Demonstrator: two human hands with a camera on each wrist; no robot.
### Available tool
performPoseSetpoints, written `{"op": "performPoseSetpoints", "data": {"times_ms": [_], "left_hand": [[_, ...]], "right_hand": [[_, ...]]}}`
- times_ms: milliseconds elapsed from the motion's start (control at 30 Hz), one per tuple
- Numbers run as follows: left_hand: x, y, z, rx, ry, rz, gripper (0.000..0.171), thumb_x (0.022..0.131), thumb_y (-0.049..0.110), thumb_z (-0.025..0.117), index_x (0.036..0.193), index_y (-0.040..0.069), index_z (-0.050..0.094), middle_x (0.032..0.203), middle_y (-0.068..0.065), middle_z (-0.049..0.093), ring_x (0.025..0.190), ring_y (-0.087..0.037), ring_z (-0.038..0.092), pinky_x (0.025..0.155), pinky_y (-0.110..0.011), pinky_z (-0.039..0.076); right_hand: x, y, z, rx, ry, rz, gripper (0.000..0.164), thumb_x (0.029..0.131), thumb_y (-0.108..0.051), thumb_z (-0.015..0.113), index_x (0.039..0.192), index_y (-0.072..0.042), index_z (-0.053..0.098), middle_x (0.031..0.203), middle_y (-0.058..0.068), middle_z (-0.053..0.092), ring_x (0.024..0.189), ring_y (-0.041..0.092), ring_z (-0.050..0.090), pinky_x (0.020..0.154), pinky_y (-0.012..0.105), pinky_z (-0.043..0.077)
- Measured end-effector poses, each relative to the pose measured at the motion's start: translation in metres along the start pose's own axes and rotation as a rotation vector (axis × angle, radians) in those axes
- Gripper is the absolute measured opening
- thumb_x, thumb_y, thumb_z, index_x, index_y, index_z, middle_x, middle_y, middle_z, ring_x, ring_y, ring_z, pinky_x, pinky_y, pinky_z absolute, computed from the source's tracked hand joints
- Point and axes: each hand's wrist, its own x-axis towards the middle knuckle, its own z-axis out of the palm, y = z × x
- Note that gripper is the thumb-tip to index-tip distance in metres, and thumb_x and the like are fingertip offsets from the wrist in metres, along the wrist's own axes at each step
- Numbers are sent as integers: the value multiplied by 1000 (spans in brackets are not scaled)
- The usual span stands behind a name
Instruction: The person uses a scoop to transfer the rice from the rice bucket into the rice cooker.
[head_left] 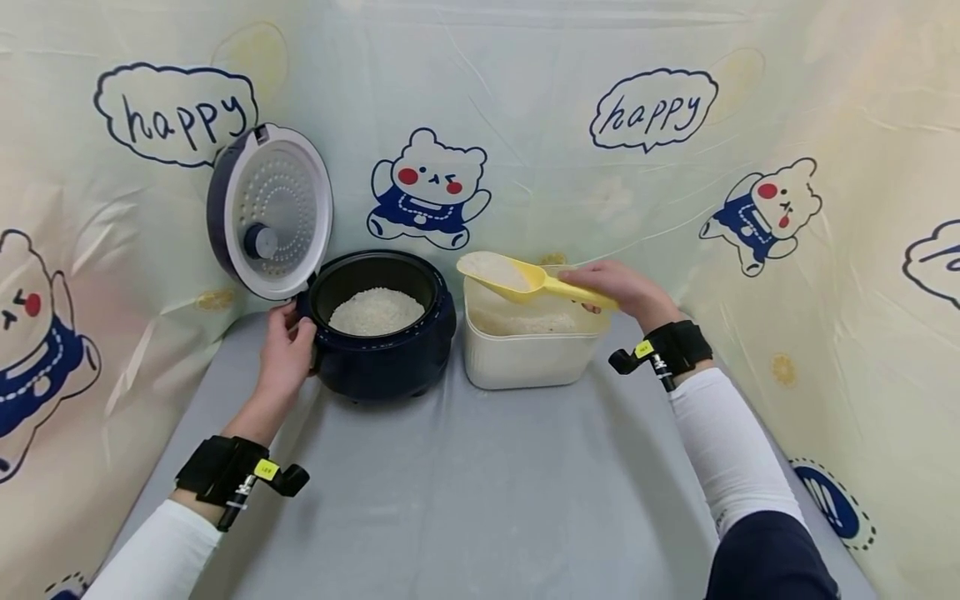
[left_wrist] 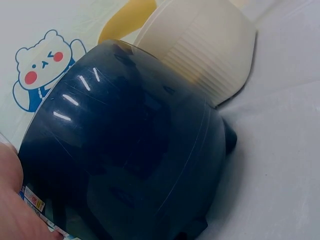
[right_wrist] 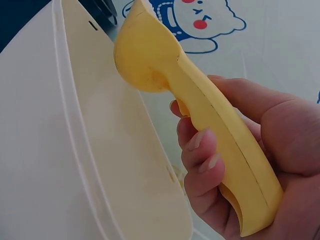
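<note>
My right hand [head_left: 621, 287] grips the handle of a yellow scoop [head_left: 557, 286], fingers wrapped round it in the right wrist view. White rice [head_left: 491, 268] fills the scoop, which is held above the rim of a cream storage bin [head_left: 528, 367] with rice inside. To the left stands a dark blue rice cooker [head_left: 382, 367], its lid [head_left: 277, 217] raised. A mound of rice [head_left: 377, 312] lies in its pot. My left hand [head_left: 285, 354] holds the cooker's left side near the hinge, thumb in front; some of its fingers are hidden.
A grey cloth [head_left: 465, 500] covers the table under the cooker and bin. Behind hangs a pale curtain [head_left: 547, 183] printed with bears and lettering. The raised lid leans close to this curtain. The bin stands just right of the cooker.
</note>
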Motion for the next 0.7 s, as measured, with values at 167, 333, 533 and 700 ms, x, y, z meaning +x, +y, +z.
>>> {"op": "performPoseSetpoints", "data": {"times_ms": [167,333,533,700], "left_hand": [[0,1,-1,12,10,-4,61,108,33,32,163,7,21,165,-19,31,148,-34,35,72,-34,49],[0,2,-2,17,8,-6,62,108,34,31,163,7,21,166,-19,30,148,-34,35,70,-35,51],[0,3,-2,12,-3,1,62,108,34,31,163,7,20,166,-18,31,147,-35,36,68,-35,52],[-1,3,0,-5,-9,-8,61,109,34,32,163,8,20,165,-18,31,145,-33,37,66,-38,53]], "right_hand": [[9,-21,6,-60,-44,-59,52,100,-57,62,103,-6,74,71,4,54,68,26,51,66,33,39],[18,-49,14,-77,-69,-99,45,100,-52,65,107,-8,75,78,5,56,72,24,54,68,32,44],[25,-89,26,-129,-96,-120,37,98,-44,71,107,-8,78,80,8,60,75,31,56,66,30,43],[30,-114,37,-199,-127,-155,33,99,-40,72,110,-9,79,86,12,64,77,35,57,66,30,44]]}}
